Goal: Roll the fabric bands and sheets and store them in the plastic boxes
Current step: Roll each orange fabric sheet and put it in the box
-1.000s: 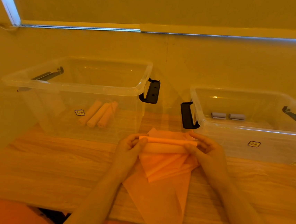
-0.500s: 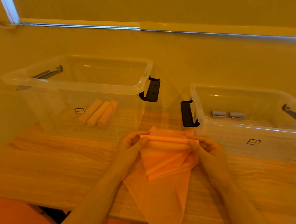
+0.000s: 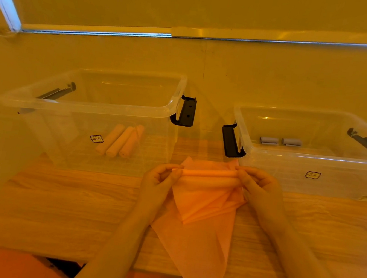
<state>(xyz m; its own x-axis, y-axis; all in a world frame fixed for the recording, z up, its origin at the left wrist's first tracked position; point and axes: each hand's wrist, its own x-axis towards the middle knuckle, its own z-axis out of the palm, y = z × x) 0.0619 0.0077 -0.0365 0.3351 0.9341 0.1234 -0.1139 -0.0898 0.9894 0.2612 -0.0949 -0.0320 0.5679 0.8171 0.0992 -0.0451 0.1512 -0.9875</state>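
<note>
An orange fabric sheet [image 3: 201, 225] lies on the wooden table [image 3: 59, 205], its far end wound into a thin roll and its near corner hanging over the front edge. My left hand [image 3: 160, 179] pinches the roll's left end. My right hand [image 3: 256, 184] pinches its right end. A clear plastic box [image 3: 91, 105] at the left holds three orange rolls [image 3: 119, 140]. The clear box [image 3: 310, 160] at the right holds two grey rolls [image 3: 279, 141].
Both boxes stand against the yellow wall, with black handles [image 3: 187, 114] facing each other across a narrow gap. Each box carries a small label [image 3: 312, 174] on its front. Bare table surface lies left and right of my arms.
The rolled end of the sheet has grown slightly thicker as my fingers turn it. Both hands stay at the same spot.
</note>
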